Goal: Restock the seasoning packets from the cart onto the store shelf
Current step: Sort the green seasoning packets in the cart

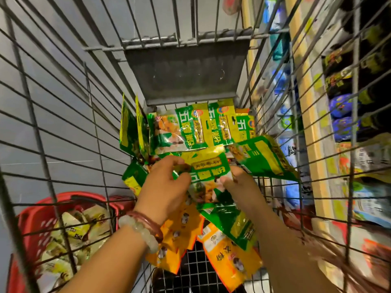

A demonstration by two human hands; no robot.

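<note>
Green and yellow packets: a loose heap of seasoning packets (190, 132) fills the far end of the wire cart (63, 115), some lying flat, two standing on edge against the left wall.
My left hand (165, 187): reaches down into the heap, thumb and fingers curled and pinching the left edge of one green packet (208, 172).
My right hand (234, 182): grips the same packet's right side, fingers folded over its face.
Wrist: a red bangle (146, 220) and a pale bead bracelet (139, 231) sit on my left arm.
Orange packets (224, 254): spread on the near cart floor, under my forearms.
Red basket (33, 218): outside the cart, near left, holding pale yellow bags.
Store shelf (347, 127): beyond the cart's right wall, stocked with blurred goods.
</note>
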